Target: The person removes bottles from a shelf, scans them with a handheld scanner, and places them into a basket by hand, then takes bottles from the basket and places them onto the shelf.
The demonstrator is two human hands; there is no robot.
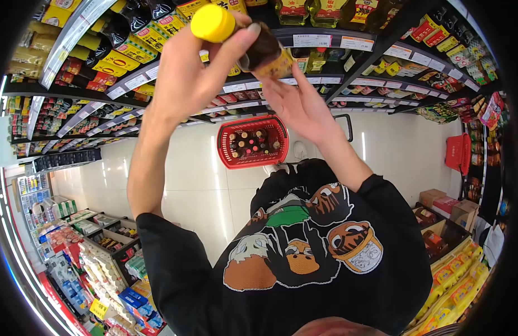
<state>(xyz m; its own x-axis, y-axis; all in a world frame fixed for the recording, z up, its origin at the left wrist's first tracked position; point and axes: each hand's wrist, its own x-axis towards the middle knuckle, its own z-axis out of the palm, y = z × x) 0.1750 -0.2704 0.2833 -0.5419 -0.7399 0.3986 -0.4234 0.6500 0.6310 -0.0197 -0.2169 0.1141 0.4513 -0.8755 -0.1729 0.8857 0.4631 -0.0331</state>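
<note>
A dark sauce bottle [263, 49] with a large yellow cap is held up, tilted, in front of the shelves. My left hand [194, 78] is closed round its neck and shoulder just below the cap, thumb on the near side. At the bottle's lower end, my right hand [298, 106] cradles the base, its thumb along the side by the yellowish label; some of its fingers are hidden behind the bottle. Below my hands, a red shopping basket [221, 147] stands on the floor with several capped bottles [249, 143] upright in it.
Shelves of yellow-labelled bottles [138, 47] and clear oil bottles [326, 11] run across the front, with price tags [312, 41] on their edges. Pale floor tiles [186, 151] lie below. A display of packaged goods [102, 257] stands left; cartons [438, 201] and another red basket [457, 152] are right.
</note>
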